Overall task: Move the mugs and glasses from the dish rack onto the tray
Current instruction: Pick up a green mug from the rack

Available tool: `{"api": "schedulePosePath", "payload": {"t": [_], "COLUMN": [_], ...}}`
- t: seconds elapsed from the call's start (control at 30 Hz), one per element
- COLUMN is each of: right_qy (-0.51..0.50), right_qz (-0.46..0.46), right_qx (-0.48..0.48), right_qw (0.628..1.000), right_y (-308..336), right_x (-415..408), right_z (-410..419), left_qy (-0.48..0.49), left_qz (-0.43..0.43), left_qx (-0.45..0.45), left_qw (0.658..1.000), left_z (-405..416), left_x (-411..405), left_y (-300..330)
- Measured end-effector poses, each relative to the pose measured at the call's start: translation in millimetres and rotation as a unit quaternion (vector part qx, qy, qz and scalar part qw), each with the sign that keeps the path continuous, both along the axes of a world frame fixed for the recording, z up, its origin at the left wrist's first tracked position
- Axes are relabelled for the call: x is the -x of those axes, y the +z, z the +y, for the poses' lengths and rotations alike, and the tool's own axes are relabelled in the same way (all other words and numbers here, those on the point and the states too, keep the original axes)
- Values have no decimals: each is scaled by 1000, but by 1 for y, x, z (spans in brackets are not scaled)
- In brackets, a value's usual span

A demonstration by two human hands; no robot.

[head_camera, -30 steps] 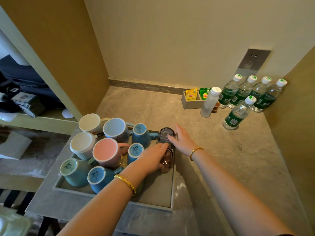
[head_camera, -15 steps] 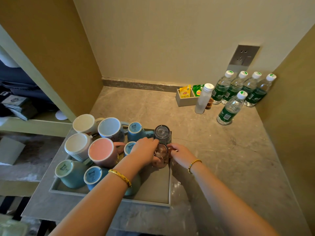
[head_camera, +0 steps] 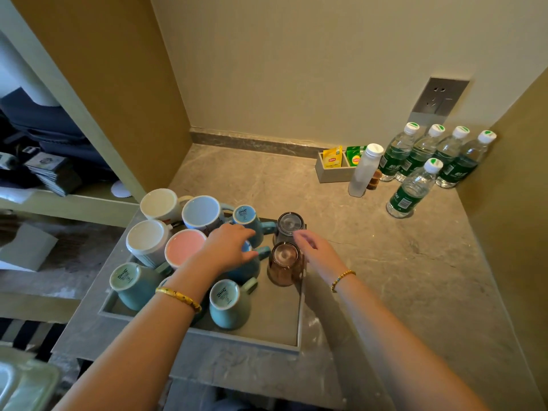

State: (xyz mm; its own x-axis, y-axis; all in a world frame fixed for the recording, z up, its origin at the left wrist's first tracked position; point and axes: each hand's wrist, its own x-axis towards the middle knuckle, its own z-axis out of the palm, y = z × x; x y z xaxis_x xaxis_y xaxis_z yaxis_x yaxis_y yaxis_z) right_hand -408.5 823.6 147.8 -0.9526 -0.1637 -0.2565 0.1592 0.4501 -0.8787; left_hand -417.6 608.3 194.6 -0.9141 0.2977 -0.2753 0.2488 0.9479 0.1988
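The grey tray [head_camera: 237, 336] sits on the stone counter and carries several mugs, all bottom-up: white [head_camera: 146, 241], pale blue [head_camera: 201, 213], pink [head_camera: 184, 247] and teal [head_camera: 225, 304]. Two upturned glasses stand along its right side, a grey glass [head_camera: 290, 225] behind and a brown glass [head_camera: 284, 262] in front. My left hand [head_camera: 228, 247] hovers with relaxed fingers over a blue mug [head_camera: 247, 216] area, holding nothing. My right hand [head_camera: 314, 250] is just right of the two glasses, fingers loose and slightly blurred, gripping neither.
Several water bottles [head_camera: 412, 191] and a white bottle [head_camera: 364, 170] stand at the back right beside a tea-bag box [head_camera: 332, 170]. Walls close in at the back and right. A shelf unit [head_camera: 74, 200] lies left. A pale green object [head_camera: 23, 387] shows bottom left.
Both hands held the brown glass half a second ago. They have let go of it, and it stands on the tray in front of the grey glass. My left hand moved left.
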Motion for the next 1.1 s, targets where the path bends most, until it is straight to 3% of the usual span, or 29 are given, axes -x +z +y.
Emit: {"api": "schedulePosePath", "payload": {"t": [0.07, 0.17, 0.4, 0.5, 0.6, 0.67, 0.73, 0.93, 1.1], "right_qy": [58, 123, 96, 96, -3, -97, -106, 33, 196], "right_qz": [-15, 24, 22, 1, 71, 184, 267, 367, 340], "right_qx": [-32, -201, -268, -302, -351, -327, -286, -190, -162], "right_qw": [998, 972, 958, 948, 934, 922, 914, 910, 905], "right_y": [3, -4, -4, 3, 21, 37, 54, 81, 61], "right_x": [0, -2, -4, -5, -16, -28, -42, -87, -137], "right_z": [-12, -26, -35, -39, -60, -97, -152, -336, -465], "left_qy": [8, 9, 0, 7, 11, 32, 65, 172, 283], "left_qz": [-42, -53, -19, 15, 71, 89, 89, 121, 124], "left_qx": [-7, -9, 16, -31, -77, -111, -142, -135, -138], "left_qw": [999, 999, 1000, 999, 994, 989, 984, 968, 941], "left_z": [-11, -12, -15, -31, -66, -97, -134, -269, -374], "left_x": [-8, -15, -25, -37, -53, -67, -85, -151, -217], "left_y": [-1, -3, -3, 1, 11, 18, 24, 25, 14]}}
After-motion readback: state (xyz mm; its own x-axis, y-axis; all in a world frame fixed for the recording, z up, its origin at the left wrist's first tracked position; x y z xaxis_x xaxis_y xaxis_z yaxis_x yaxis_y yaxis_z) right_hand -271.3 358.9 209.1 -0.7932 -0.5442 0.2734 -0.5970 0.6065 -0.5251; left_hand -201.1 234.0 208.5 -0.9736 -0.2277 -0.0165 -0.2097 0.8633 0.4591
